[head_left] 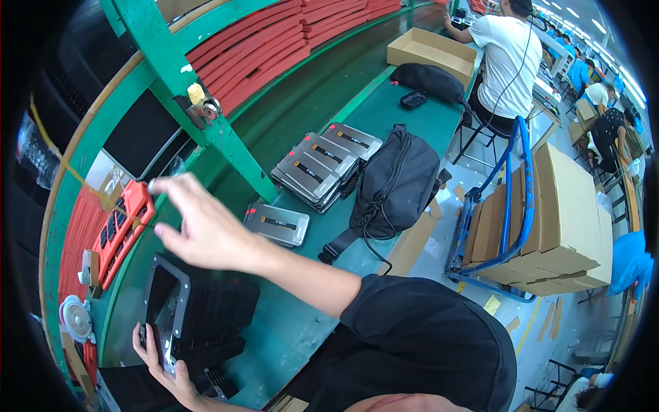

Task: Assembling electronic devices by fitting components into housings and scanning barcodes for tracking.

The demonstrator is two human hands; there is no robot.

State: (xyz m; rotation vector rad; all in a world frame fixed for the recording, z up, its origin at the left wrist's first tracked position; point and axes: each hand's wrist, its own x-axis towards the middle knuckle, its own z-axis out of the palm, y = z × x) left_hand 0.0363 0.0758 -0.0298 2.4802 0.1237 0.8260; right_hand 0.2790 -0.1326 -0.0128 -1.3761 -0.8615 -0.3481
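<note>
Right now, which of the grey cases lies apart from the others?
The case nearest the right hand. It lies alone on the green table, while the other cases are grouped together beside the black bag.

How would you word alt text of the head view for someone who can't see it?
The left hand holds a black part at a green bench, the open right hand near a red tray. Silver cases and a black bag lie farther along, with a seated person beyond.
</note>
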